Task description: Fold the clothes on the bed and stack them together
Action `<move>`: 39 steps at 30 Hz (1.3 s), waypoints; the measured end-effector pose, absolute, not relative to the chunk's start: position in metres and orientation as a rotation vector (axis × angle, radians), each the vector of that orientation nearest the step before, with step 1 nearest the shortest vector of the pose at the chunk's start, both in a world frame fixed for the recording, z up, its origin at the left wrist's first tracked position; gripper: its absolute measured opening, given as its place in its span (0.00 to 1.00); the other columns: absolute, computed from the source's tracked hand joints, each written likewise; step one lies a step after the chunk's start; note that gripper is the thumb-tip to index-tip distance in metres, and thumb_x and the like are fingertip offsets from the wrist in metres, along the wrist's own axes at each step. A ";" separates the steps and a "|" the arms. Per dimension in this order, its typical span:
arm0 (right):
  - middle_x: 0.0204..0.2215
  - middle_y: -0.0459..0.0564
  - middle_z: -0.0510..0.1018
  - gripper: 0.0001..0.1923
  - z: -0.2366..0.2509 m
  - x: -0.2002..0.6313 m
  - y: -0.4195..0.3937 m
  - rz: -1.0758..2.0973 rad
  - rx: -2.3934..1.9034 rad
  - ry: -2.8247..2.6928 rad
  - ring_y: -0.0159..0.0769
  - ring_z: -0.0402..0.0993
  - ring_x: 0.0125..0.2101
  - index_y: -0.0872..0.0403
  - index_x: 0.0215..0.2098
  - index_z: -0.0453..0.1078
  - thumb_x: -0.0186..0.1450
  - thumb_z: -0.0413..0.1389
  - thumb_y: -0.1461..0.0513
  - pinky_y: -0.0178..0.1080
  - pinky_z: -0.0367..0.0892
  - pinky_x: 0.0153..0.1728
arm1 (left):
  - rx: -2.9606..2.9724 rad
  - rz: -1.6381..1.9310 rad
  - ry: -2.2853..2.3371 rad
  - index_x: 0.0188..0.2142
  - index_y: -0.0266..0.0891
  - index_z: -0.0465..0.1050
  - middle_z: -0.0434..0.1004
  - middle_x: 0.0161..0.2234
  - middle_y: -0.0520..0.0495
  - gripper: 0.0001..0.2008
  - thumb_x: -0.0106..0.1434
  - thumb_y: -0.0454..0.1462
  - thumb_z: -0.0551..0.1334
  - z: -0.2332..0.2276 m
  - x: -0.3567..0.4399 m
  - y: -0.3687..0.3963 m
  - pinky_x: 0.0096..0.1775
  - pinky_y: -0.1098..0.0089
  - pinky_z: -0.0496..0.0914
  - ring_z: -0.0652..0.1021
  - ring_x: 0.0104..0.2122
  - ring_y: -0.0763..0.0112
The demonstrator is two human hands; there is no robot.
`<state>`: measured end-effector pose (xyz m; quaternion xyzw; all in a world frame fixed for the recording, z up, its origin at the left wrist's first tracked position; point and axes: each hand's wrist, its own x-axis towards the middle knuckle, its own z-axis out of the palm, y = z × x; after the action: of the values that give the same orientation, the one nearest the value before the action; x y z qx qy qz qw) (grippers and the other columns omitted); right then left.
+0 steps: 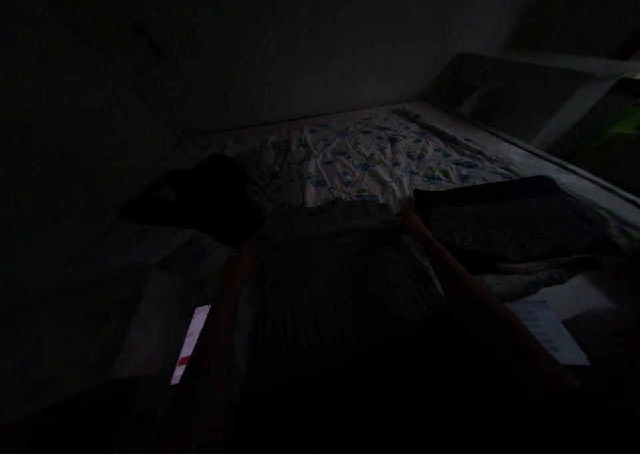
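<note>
The room is very dark. A grey striped garment (340,274) lies spread on a bed with a white sheet printed with blue flowers (370,154). My left hand (243,264) rests at the garment's left edge, and my right hand (411,222) is at its far right corner. Both seem to pinch the cloth, though the dimness hides the fingers.
A dark heap of cloth (200,197) lies to the left, and a folded dark pile (515,224) to the right. A lit phone screen (191,343) glows near my left forearm. A white paper (550,331) lies at the right. A headboard (550,94) stands behind.
</note>
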<state>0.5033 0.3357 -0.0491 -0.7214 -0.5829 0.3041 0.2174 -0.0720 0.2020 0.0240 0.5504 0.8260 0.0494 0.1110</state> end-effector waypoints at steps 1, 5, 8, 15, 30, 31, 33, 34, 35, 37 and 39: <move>0.45 0.59 0.93 0.17 -0.055 0.506 0.334 0.802 -2.046 -1.670 0.55 0.92 0.51 0.57 0.52 0.88 0.68 0.76 0.58 0.42 0.85 0.52 | 1.629 0.116 2.355 0.51 0.45 0.81 0.91 0.44 0.43 0.14 0.71 0.47 0.71 0.022 -0.067 0.203 0.41 0.66 0.76 0.89 0.44 0.55; 0.50 0.61 0.93 0.17 -0.067 0.510 0.334 0.717 -2.050 -1.784 0.59 0.91 0.57 0.57 0.53 0.89 0.68 0.75 0.58 0.43 0.84 0.57 | 1.769 -0.001 1.983 0.42 0.45 0.79 0.90 0.39 0.48 0.13 0.63 0.46 0.75 0.018 -0.048 0.203 0.40 0.68 0.77 0.88 0.43 0.57; 0.48 0.62 0.93 0.21 -0.067 0.507 0.340 0.712 -1.990 -1.793 0.55 0.92 0.51 0.58 0.56 0.88 0.68 0.75 0.57 0.42 0.85 0.54 | 1.832 -0.082 1.920 0.39 0.46 0.79 0.88 0.35 0.50 0.11 0.58 0.42 0.76 0.021 -0.043 0.200 0.40 0.68 0.76 0.88 0.41 0.57; 0.40 0.58 0.92 0.26 -0.065 0.514 0.349 1.028 -1.819 -1.589 0.43 0.91 0.37 0.60 0.66 0.82 0.72 0.70 0.59 0.36 0.84 0.37 | 1.819 -0.096 1.890 0.36 0.46 0.81 0.91 0.40 0.49 0.10 0.52 0.36 0.71 0.035 -0.060 0.195 0.47 0.65 0.80 0.89 0.46 0.54; 0.55 0.62 0.92 0.24 -0.086 0.507 0.342 0.759 -2.041 -1.699 0.51 0.92 0.54 0.58 0.67 0.83 0.75 0.70 0.58 0.40 0.83 0.54 | 1.820 0.019 2.060 0.39 0.46 0.88 0.94 0.45 0.42 0.16 0.73 0.49 0.64 0.011 -0.065 0.201 0.51 0.63 0.81 0.89 0.51 0.50; 0.57 0.63 0.92 0.24 -0.086 0.508 0.341 0.747 -2.038 -1.714 0.51 0.91 0.56 0.58 0.67 0.84 0.74 0.70 0.59 0.40 0.83 0.56 | 1.874 0.133 2.169 0.46 0.45 0.89 0.93 0.54 0.40 0.17 0.76 0.46 0.61 0.009 -0.062 0.203 0.56 0.61 0.81 0.88 0.57 0.50; 0.59 0.64 0.91 0.25 -0.087 0.508 0.340 0.743 -2.046 -1.746 0.53 0.91 0.58 0.58 0.68 0.83 0.74 0.69 0.62 0.41 0.82 0.58 | 1.937 0.339 2.299 0.61 0.43 0.87 0.85 0.69 0.36 0.22 0.80 0.41 0.56 0.006 -0.058 0.207 0.66 0.58 0.78 0.83 0.68 0.50; 0.59 0.64 0.91 0.25 -0.086 0.508 0.340 0.750 -2.056 -1.759 0.53 0.91 0.59 0.58 0.69 0.83 0.74 0.69 0.63 0.41 0.82 0.58 | 1.937 0.395 2.322 0.67 0.41 0.84 0.81 0.73 0.35 0.25 0.81 0.40 0.54 0.004 -0.056 0.209 0.69 0.57 0.77 0.81 0.71 0.50; 0.59 0.65 0.91 0.26 -0.086 0.508 0.339 0.757 -2.060 -1.770 0.54 0.91 0.58 0.58 0.69 0.82 0.74 0.68 0.63 0.42 0.83 0.59 | 1.926 0.413 2.325 0.70 0.41 0.82 0.79 0.76 0.35 0.26 0.81 0.39 0.53 0.002 -0.056 0.211 0.70 0.56 0.76 0.80 0.72 0.50; 0.58 0.65 0.91 0.26 -0.084 0.508 0.340 0.757 -2.056 -1.789 0.55 0.91 0.57 0.57 0.68 0.83 0.73 0.70 0.60 0.44 0.83 0.58 | 1.900 0.367 2.310 0.71 0.42 0.81 0.80 0.75 0.36 0.26 0.82 0.38 0.53 -0.001 -0.058 0.215 0.71 0.56 0.75 0.81 0.72 0.50; 0.56 0.63 0.92 0.26 -0.083 0.510 0.342 0.745 -2.030 -1.805 0.55 0.91 0.55 0.56 0.65 0.84 0.71 0.74 0.57 0.44 0.84 0.58 | 1.852 0.270 2.304 0.66 0.43 0.85 0.85 0.70 0.37 0.22 0.81 0.39 0.57 -0.003 -0.065 0.219 0.70 0.55 0.76 0.83 0.70 0.49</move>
<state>0.5098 0.3421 -0.0826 -0.7111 -0.6325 0.2611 0.1617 -0.0646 0.2186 -0.0034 0.6216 0.7732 0.0906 0.0866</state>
